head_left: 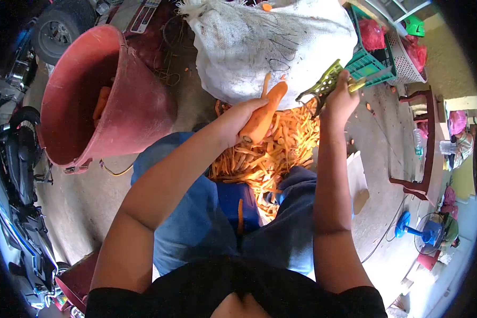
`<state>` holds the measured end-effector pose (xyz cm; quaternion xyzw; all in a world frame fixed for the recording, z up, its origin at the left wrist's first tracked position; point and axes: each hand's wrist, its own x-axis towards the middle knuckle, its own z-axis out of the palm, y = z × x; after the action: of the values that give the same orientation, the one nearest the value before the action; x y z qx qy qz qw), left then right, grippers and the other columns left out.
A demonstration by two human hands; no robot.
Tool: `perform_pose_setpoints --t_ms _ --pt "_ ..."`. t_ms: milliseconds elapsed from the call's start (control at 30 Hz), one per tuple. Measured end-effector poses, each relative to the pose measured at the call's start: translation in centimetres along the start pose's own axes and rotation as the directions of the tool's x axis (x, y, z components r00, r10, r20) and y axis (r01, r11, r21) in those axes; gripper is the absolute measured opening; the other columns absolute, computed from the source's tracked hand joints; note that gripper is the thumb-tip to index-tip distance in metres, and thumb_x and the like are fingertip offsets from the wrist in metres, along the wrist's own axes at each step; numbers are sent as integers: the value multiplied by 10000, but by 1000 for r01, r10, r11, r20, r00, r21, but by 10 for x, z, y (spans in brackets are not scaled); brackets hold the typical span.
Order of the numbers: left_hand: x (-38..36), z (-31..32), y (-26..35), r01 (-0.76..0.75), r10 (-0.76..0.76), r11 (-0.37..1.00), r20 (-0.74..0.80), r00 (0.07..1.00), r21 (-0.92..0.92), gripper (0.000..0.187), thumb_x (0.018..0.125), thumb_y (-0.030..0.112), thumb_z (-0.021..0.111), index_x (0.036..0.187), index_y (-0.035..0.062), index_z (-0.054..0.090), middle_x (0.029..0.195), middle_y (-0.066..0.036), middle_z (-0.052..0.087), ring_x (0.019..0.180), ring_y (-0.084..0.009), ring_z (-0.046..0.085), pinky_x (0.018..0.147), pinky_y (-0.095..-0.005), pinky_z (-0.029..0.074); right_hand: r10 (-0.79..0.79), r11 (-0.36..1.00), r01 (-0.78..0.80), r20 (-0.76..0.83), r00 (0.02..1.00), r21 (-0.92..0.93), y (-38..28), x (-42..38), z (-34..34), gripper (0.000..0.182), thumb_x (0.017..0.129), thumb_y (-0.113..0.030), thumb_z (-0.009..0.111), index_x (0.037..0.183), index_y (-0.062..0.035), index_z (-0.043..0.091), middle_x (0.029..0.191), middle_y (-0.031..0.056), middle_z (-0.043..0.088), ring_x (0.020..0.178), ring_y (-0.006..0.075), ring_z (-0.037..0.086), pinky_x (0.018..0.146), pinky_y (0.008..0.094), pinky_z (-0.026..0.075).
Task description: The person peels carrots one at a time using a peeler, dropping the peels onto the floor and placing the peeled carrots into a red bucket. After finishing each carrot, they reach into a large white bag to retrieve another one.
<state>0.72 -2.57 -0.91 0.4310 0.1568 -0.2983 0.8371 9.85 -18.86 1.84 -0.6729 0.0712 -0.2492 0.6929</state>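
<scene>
My left hand (pixel 245 114) is wrapped round a large orange carrot (pixel 264 116), which points up and away from me at a slant. A strip of peel stands off near its far end. To the right, apart from the carrot, my right hand (pixel 340 106) grips a green peeler (pixel 328 79) with holes through its body. Beneath both hands lies a thick heap of orange carrot peelings (pixel 286 146), spreading down between my knees.
A stuffed white woven sack (pixel 259 47) stands just beyond the peelings. On the left is a red tub (pixel 148 100) with carrots (pixel 102 103) inside. A green crate (pixel 373 58), a wooden frame (pixel 429 138) and a blue fan (pixel 424 233) stand right. A motorbike (pixel 24 153) is far left.
</scene>
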Motion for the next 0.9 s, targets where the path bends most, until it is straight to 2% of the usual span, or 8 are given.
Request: perform_pose_setpoints --t_ms 133,433,533,633,700,800,867,900 --pt "9 -6 -5 -36 50 991 105 993 -128 333 835 325 358 970 33 447 699 -117 546 616 -196 552 473 -287 464 103 994 -104 38 994 19 1 -14 9 230 805 -166 477 742 51 527 564 -3 448 498 61 355 445 215 283" --pt "7 3 0 1 -9 972 -36 999 -234 360 815 356 413 988 41 444 767 -85 531 668 -192 551 548 -322 487 165 981 -175 115 980 79 -3 -23 12 215 807 -160 480 773 48 523 605 13 475 519 68 383 471 214 318" --pt "8 1 -1 -81 74 974 -41 996 -210 377 796 364 452 993 42 445 784 -86 527 679 -191 550 570 -349 487 184 978 -198 165 969 68 -12 -36 16 224 811 -177 481 792 42 525 617 19 489 526 70 402 480 217 337" --pt "9 0 1 -65 52 971 -62 997 -230 387 811 370 416 1010 40 444 852 -97 536 731 -205 552 637 -368 478 198 980 -192 258 946 -52 -14 -51 19 222 819 -186 471 793 28 522 613 17 489 533 74 409 492 216 350" --pt "13 0 -3 -105 136 890 38 990 -444 371 840 349 353 1024 41 446 916 -99 540 781 -217 550 690 -373 461 134 991 -127 290 948 -42 -6 -60 23 216 819 -176 471 782 32 516 604 35 494 530 84 424 489 235 363" --pt "15 8 -6 -102 96 860 -38 995 -500 358 861 320 297 1031 43 446 955 -103 538 816 -220 547 725 -366 446 93 987 -48 304 948 -152 -10 -70 25 210 816 -162 467 767 38 511 605 89 516 543 115 461 513 261 385" --pt "19 3 -9 -77 93 875 10 996 -479 333 866 300 290 1010 49 455 926 -96 544 812 -210 544 732 -364 441 -5 972 74 294 956 -225 -8 -72 24 231 822 -178 460 803 41 532 604 57 522 542 87 442 507 238 373" --pt "14 6 -5 -57 57 931 -10 998 -360 327 866 297 288 998 52 459 906 -90 547 790 -209 546 717 -359 445 -47 955 122 267 962 -272 -6 -71 25 226 816 -166 464 785 45 537 594 86 526 531 99 449 509 251 382"
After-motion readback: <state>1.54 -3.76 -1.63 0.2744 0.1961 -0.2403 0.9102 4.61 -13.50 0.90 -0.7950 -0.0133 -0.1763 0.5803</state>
